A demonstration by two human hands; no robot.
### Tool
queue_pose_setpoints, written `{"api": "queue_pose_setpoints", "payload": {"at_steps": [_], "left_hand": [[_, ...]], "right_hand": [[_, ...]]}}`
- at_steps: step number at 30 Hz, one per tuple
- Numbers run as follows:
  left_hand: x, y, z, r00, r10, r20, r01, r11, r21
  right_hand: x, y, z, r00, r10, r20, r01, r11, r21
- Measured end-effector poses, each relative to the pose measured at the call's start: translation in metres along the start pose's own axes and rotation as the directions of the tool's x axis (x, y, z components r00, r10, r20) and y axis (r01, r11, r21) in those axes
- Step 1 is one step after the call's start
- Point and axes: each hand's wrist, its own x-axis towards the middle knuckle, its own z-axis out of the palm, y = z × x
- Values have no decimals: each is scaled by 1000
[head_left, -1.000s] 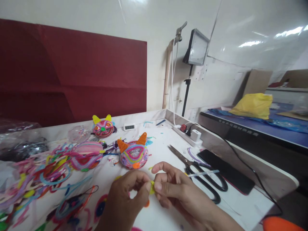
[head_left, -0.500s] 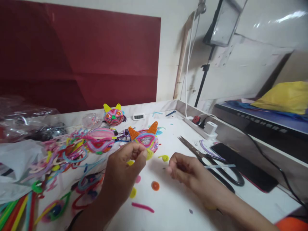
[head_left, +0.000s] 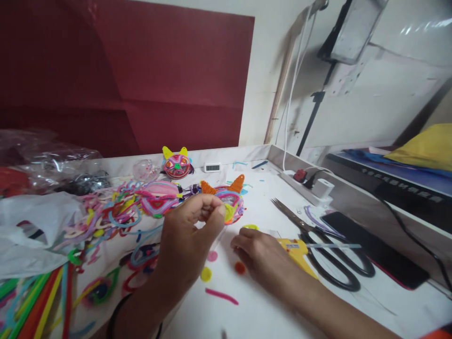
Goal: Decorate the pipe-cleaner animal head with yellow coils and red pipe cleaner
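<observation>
My left hand (head_left: 193,230) pinches a flat yellow-green fuzzy piece (head_left: 229,213) between thumb and fingers, probably pipe cleaner. That piece overlaps a colourful animal-face mask (head_left: 236,197) with orange ears on the table behind it. Low over the table, my right hand (head_left: 259,249) has its fingers curled together; the fingertips are hidden and I cannot make out anything in them. Just behind its knuckles lies a yellow coil (head_left: 251,227). An orange disc (head_left: 240,268) sits beside its fingers. Below my left hand are a pink disc (head_left: 212,256), a yellow disc (head_left: 206,274) and a magenta strip (head_left: 221,296).
A yellow glue gun (head_left: 296,249) lies partly behind my right forearm, near large black-handled scissors (head_left: 318,240) and a phone (head_left: 374,252). A power strip (head_left: 307,188) runs along the right ledge. Pipe cleaners (head_left: 120,207), another mask (head_left: 158,197) and plastic bags (head_left: 33,230) crowd the left.
My right hand has moved left and lower, close to the orange disc. My left hand still holds the yellow-green piece. The view has shifted, and the glue gun now shows more.
</observation>
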Motion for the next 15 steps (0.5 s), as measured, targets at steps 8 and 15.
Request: {"api": "queue_pose_setpoints", "payload": {"at_steps": [8,15], "left_hand": [[-1,-2,3,1000,29,6,-29,995,-93],[2,-1,-2,999,17,-37,-19,998,-58]], "right_hand": [[8,-30,35,969,-242,61,243,970,-18],[16,-35,55,965,-248,80,255,963,-87]]}}
